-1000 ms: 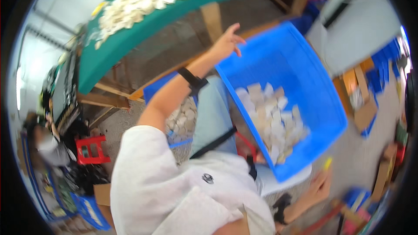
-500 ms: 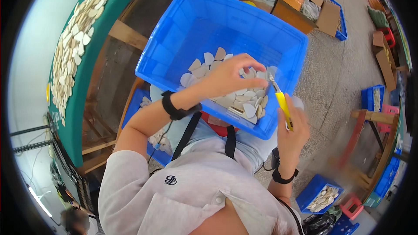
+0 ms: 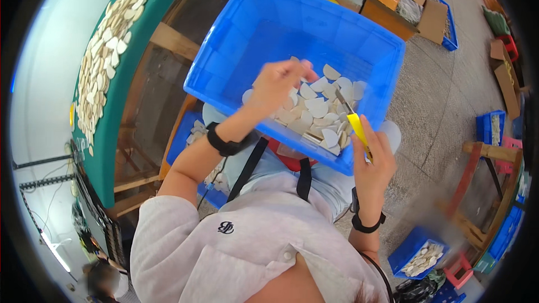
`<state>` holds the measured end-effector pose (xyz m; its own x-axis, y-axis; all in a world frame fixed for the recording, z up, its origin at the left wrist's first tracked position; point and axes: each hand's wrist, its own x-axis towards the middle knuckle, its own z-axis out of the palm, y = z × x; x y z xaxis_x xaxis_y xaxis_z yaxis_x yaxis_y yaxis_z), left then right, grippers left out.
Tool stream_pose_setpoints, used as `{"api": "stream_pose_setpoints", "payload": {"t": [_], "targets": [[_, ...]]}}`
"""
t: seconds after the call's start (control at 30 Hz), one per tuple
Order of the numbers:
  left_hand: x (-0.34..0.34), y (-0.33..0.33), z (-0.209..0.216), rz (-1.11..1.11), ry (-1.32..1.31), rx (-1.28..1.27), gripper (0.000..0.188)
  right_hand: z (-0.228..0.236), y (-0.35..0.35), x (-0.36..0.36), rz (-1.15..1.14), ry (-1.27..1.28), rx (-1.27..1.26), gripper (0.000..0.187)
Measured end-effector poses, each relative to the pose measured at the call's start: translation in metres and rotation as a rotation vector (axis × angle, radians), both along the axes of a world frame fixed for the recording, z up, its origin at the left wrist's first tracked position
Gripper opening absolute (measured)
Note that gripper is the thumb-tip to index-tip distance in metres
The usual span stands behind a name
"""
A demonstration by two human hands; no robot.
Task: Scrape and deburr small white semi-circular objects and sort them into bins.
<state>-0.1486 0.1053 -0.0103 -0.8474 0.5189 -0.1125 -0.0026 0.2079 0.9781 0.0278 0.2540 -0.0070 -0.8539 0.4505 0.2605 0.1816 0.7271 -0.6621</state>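
Note:
My right hand (image 3: 375, 154) is closed round a yellow utility knife (image 3: 358, 128), its blade pointing up and away over the right part of a large blue plastic bin (image 3: 241, 33). Inside the bin lie many flat, off-white pieces (image 3: 319, 106), several of them half-round, heaped toward the near right side. Above the heap's left part hovers my left hand (image 3: 275, 87), blurred, its fingers curled. Whether it holds a piece is not clear. The bin rests over my lap.
At the left, a green-topped table (image 3: 126, 62) carries a long pile of similar pale pieces. An open cardboard box (image 3: 387, 5) stands beyond the bin. Another blue crate with pieces (image 3: 418, 255) sits at the lower right, near a red stool (image 3: 459, 272).
My left hand has swung left, away from the knife, and its fingers are more curled. The knife stays in my right hand. The whole view has shifted slightly.

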Motion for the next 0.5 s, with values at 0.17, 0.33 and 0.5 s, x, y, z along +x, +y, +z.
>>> {"api": "stream_pose_setpoints", "payload": {"t": [0.17,0.33,0.5], "targets": [[-0.043,-0.114,0.015,0.543,0.223,-0.257,0.036,-0.007,0.004,0.005,-0.055,-0.012,-0.062,0.035],[-0.081,-0.259,-0.057,0.899,0.760,-0.530,0.034,-0.013,0.003,0.001,-0.016,-0.065,-0.082,0.032],[-0.071,-0.293,-0.058,0.839,0.110,-0.801,0.027,-0.030,-0.003,-0.001,0.010,-0.093,-0.077,0.032]]}}
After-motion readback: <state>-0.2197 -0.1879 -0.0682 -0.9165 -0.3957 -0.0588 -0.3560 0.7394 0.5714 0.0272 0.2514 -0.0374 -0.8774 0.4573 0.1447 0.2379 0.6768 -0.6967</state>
